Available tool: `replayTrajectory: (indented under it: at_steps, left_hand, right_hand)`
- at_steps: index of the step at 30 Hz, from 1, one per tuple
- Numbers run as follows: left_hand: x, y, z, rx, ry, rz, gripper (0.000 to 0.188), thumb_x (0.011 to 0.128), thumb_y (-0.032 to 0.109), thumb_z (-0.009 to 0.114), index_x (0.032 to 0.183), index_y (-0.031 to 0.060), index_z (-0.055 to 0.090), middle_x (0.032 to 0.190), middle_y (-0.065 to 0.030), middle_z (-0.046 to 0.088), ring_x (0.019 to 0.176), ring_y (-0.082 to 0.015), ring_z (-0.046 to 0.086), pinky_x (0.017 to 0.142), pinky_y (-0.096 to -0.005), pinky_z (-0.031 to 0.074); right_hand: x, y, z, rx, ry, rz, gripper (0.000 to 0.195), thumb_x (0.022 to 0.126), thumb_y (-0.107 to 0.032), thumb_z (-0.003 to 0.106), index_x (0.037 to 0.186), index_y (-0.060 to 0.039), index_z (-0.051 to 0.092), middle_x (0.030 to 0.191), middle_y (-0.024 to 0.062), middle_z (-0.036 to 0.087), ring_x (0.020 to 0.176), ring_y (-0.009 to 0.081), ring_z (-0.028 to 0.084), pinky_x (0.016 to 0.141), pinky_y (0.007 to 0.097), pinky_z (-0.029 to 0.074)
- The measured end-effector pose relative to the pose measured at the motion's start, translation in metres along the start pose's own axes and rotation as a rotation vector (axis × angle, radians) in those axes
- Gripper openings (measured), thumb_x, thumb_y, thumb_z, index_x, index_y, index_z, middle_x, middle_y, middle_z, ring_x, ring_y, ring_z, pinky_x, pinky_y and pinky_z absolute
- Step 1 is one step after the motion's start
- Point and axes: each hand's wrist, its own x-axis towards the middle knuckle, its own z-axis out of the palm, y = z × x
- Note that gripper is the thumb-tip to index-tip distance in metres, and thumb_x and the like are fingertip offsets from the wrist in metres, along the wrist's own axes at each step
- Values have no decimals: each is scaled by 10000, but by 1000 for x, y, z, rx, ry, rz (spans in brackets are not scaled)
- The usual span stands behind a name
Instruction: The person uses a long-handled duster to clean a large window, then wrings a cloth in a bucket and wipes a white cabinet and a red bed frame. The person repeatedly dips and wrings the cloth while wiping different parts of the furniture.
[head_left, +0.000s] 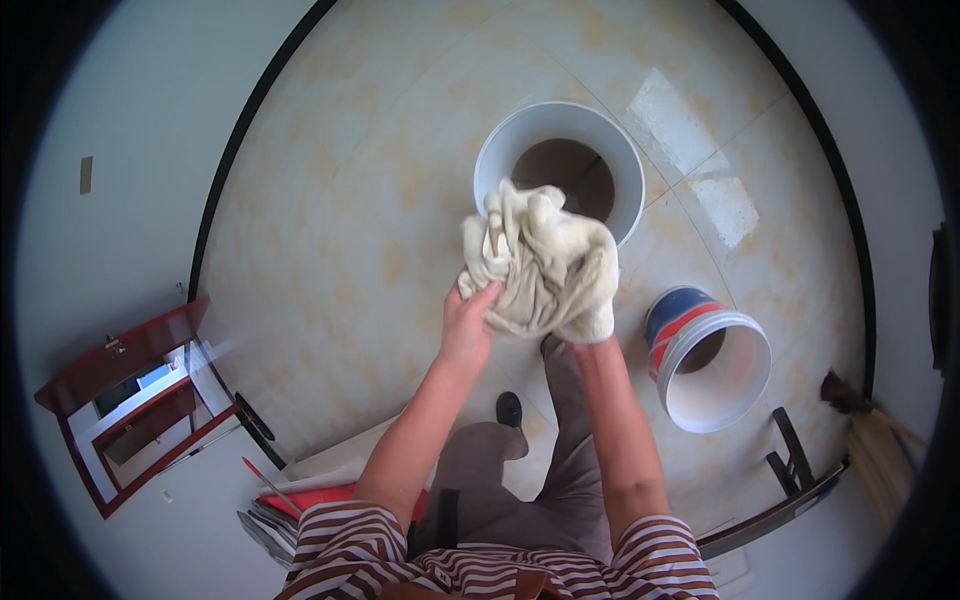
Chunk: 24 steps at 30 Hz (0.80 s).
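Note:
My left hand (466, 319) grips the edge of a bunched cream fabric bundle (532, 277) with the thumb on top. Finger-like folds at its upper end look like those of knitted work gloves. Pale knit covers my right hand (591, 319) down to the wrist, so its fingers cannot be made out. Just beyond the bundle stands a large white plastic bucket (487, 161) with murky brown liquid inside. The bundle overlaps the bucket's near rim in the view; whether they touch is unclear.
To the right a smaller blue, red and white bucket (679, 319) holds brown contents. Pale patches (675, 124) mark the tiled floor (337, 187). A dark wooden bench-like piece (772, 510) is at lower right, a brush-like tool (847, 394) nearby. An open red-brown door (127, 360) lies left.

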Motion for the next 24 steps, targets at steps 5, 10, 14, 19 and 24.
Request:
replayTrajectory:
  at_steps: [5, 10, 14, 19, 24]
  left_hand:
    - [113, -21, 20, 331, 30, 67, 519, 870, 58, 629, 1361, 17, 463, 1247, -103, 582, 1124, -185, 564, 960, -324, 444]
    - [182, -30, 7, 784, 221, -151, 588, 901, 88, 608, 1447, 144, 396, 1407, -148, 436, 1208, -248, 497, 958, -366, 448]
    - [209, -41, 13, 747, 116, -326, 542, 926, 186, 587, 1439, 210, 412, 1367, -90, 437, 1216, -225, 463, 948, -427, 446]
    - [257, -66, 21, 812, 60, -464, 549, 923, 262, 592, 1442, 222, 418, 1433, -98, 402, 1271, -250, 439, 957, -438, 436]
    - [345, -114, 14, 1379, -336, 97, 617, 896, 312, 590, 1460, 161, 388, 1502, -197, 337, 1337, -355, 398, 1093, -386, 326]
  right_hand:
    - [96, -5, -50, -2, 462, 111, 536, 968, -345, 541, 1417, -92, 396, 1372, 83, 496, 1207, 221, 517, 961, 403, 478]
    - [116, -2, -52, -405, 916, 302, 572, 888, -161, 581, 1421, -99, 384, 1238, 88, 487, 915, 206, 554, 722, 434, 523]
    - [147, 13, -72, -707, 750, 93, 536, 864, -105, 590, 1381, -82, 451, 1207, 97, 555, 941, 226, 583, 781, 399, 501]
    - [222, 39, -165, -1190, 852, -97, 409, 854, -113, 596, 1258, -51, 574, 1219, 171, 605, 1102, 276, 596, 906, 344, 465]
    - [268, 81, -249, -1587, 930, -45, 432, 841, -201, 580, 1266, -124, 566, 1107, 182, 651, 1061, 363, 608, 910, 436, 487]
